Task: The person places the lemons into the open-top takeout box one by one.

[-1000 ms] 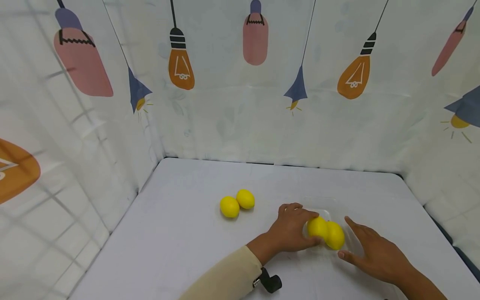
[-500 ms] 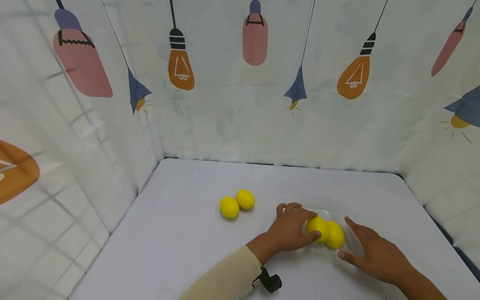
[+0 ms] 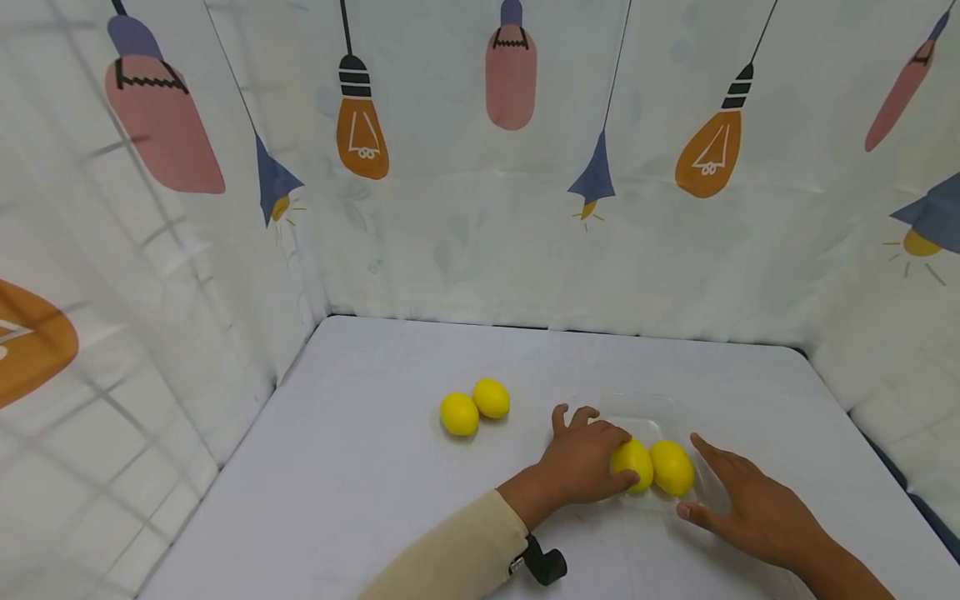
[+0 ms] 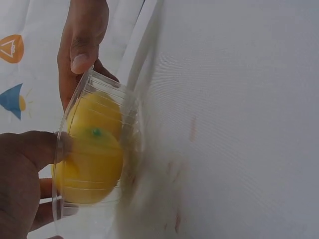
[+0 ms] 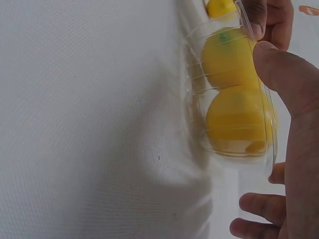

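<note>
Two yellow lemons lie in a clear plastic container [image 3: 647, 428] on the white table. My left hand [image 3: 581, 460] holds the left lemon [image 3: 632, 465] between thumb and fingers; the left wrist view shows the thumb inside the rim. Beside it, the right lemon [image 3: 672, 468] sits toward the container's right end. My right hand [image 3: 757, 508] is spread at that end, fingers fairly straight, with the thumb on or close to the rim. Part of the left lemon is hidden behind the left hand. A green tip [image 5: 224, 37] shows on one lemon through the plastic.
Two more lemons stand close together left of the container, a nearer one [image 3: 459, 414] and a farther one [image 3: 491, 398]. A patterned cloth [image 3: 465, 233] hangs behind the table and at both sides. A black device [image 3: 545, 565] sits at the left wrist.
The two lemons in the container have come slightly apart, the right one shifting right. My left hand's outer fingers have spread more. My right hand has hardly moved.
</note>
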`<state>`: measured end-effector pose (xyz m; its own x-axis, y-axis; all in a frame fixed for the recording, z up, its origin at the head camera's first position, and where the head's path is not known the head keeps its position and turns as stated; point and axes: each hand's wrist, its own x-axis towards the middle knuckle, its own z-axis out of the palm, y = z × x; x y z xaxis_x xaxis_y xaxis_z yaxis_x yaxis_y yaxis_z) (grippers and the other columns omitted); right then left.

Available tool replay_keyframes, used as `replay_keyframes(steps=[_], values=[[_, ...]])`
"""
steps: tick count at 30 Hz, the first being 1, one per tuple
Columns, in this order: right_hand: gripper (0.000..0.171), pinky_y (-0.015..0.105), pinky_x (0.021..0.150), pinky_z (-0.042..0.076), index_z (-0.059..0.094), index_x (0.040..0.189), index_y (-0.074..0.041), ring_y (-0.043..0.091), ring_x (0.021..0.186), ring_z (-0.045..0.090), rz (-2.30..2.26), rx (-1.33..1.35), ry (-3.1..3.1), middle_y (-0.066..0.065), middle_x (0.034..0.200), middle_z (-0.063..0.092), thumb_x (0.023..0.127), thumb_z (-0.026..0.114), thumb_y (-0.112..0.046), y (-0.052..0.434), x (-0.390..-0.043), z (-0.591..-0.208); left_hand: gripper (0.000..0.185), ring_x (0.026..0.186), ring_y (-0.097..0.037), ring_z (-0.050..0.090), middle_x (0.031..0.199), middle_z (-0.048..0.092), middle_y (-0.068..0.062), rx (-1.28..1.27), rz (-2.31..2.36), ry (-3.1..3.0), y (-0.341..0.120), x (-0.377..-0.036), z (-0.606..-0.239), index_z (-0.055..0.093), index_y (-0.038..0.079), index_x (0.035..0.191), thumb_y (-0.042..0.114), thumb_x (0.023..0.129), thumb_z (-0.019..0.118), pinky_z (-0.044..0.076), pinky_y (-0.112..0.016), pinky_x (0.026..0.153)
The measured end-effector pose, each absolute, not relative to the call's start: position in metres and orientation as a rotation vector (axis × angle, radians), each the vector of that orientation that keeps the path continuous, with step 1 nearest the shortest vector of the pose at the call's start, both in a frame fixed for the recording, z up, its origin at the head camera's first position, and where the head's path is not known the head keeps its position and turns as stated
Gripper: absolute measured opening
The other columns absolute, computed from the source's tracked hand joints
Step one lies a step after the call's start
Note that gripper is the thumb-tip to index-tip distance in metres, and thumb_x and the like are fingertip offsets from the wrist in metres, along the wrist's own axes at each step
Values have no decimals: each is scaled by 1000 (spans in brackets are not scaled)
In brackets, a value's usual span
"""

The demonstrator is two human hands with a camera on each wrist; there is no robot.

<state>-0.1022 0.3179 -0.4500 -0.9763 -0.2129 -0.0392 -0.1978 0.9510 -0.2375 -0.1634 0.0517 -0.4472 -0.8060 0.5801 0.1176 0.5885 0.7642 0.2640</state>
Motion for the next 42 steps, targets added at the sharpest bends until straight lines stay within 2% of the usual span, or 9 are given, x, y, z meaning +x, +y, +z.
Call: replay_keyframes(steps=[10,21,35,42], values=[[109,69,80,52,29,161,-9,51,123,54,-324,-328,3043,30,144,50,84,59,-80,317,-104,-449,55,139,-16,41,137,59,17,-1047,-536,-2867,41,-164,-447,60,29,141,60,95,64,22,-56,113],[108,70,80,52,27,162,-10,52,122,55,-312,-323,3040,31,144,49,85,58,-80,316,-103,-450,52,138,-14,41,142,56,12,-1107,-623,-2782,11,-167,-442,59,26,143,53,99,63,29,-50,111],[107,69,80,51,27,162,-11,52,121,55,-318,-342,3052,31,143,50,86,60,-78,315,-102,-448,53,141,-20,41,145,55,9,-967,-732,-2760,-41,-172,-438,58,24,145,44,97,69,31,-52,115],[109,68,82,51,28,162,-10,51,122,55,-300,-326,3058,30,143,51,84,59,-80,315,-100,-447,53,141,-21,41,144,57,6,-898,-759,-2764,-64,-171,-436,58,21,143,40,96,73,31,-53,112]])
